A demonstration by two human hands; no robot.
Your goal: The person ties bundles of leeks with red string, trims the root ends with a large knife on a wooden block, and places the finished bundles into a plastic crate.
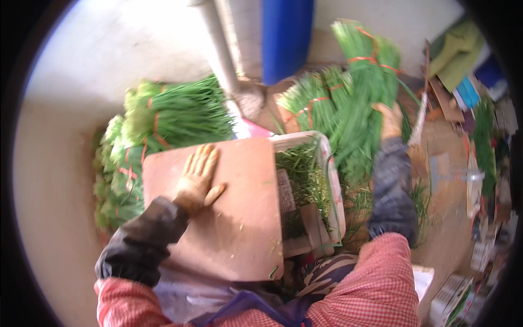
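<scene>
My left hand (197, 180), in a pale glove, lies flat with fingers extended on a reddish-brown board (245, 196) that carries a few plant scraps. Raised on the right, my gloved right hand (390, 118) grips a bundle of long green garlic chives (365, 86), blurred by motion. Orange bands tie its pale end, which points away from me. Beside the board, and partly under it, a white plastic crate (337, 196) holds loose green trimmings (304, 175) and pieces of cardboard.
Tied chive bundles are piled left of the board (188, 114) and behind the crate (308, 100). A pale pole (220, 45) and a blue hanging object (286, 41) stand beyond. A broom (419, 135) rests on the right, near boxes (449, 294) and more greens (484, 147).
</scene>
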